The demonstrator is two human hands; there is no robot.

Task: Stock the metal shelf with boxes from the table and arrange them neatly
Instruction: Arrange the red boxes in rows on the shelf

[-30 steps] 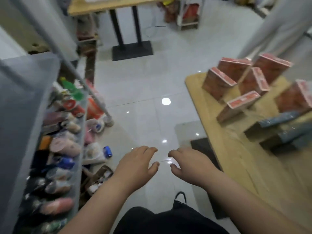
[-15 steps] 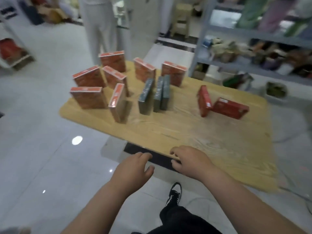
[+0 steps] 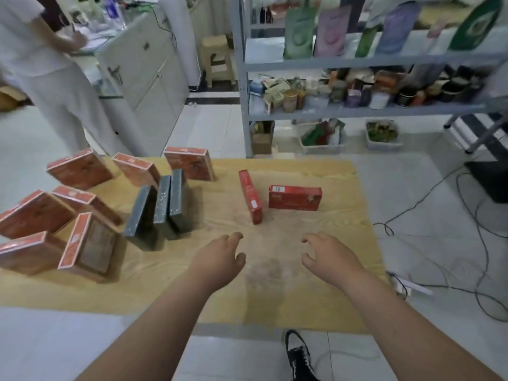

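Note:
A wooden table [image 3: 288, 298] stands in front of me. On its left side stand several orange-brown boxes [image 3: 35, 213], and three dark grey boxes [image 3: 162, 207] stand on edge near the middle. Two red boxes stand further right: one end-on [image 3: 250, 199], one broadside [image 3: 294, 197]. My left hand [image 3: 220, 259] and my right hand [image 3: 327, 254] hover over the table's near middle, both empty with fingers apart, short of the red boxes. A grey metal shelf [image 3: 357, 111] full of goods stands behind the table.
A person in white [image 3: 52, 78] stands at the far left by a white cabinet [image 3: 145, 67]. Black cables [image 3: 453, 243] trail over the tiled floor on the right. Bins [image 3: 382, 138] sit under the shelf. My black shoe [image 3: 298, 356] is below the table edge.
My view has swung from the floor and a side shelf onto the table. Both hands have moved forward over the tabletop and spread apart, still empty.

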